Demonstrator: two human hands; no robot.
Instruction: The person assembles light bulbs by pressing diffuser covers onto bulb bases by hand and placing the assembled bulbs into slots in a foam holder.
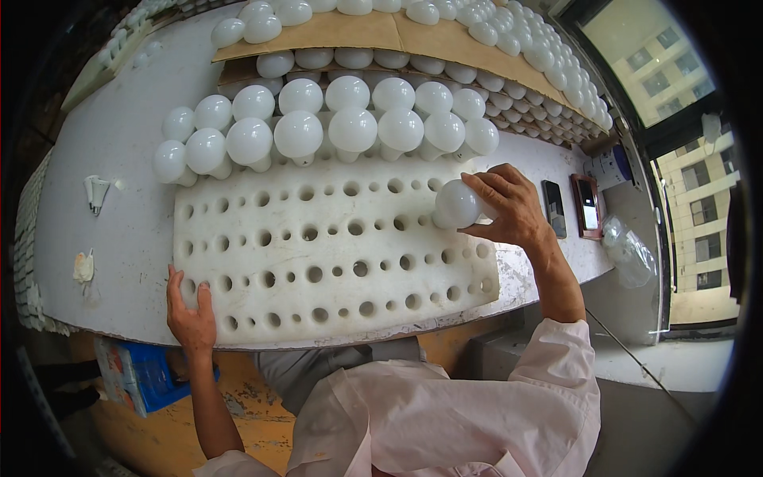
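Observation:
A white light bulb (457,203) with a round frosted dome is held in my right hand (509,205), fingers and thumb around its side. It is at the right part of a white perforated board (338,256), low over the holes; its base is hidden. My left hand (191,314) touches the board's near left edge, thumb and fingers apart. Rows of large and small round holes cover the board. Two rows of similar white bulbs (353,131) stand upright along its far side.
Behind the board, brown cardboard sheets (342,36) separate stacked layers of bulbs. On the table's left lies a small white bulb (96,193). A black phone (554,208), a brown-framed object (586,207) and a clear plastic bag (628,250) are at the right, near the window. A blue crate (155,381) sits below the table.

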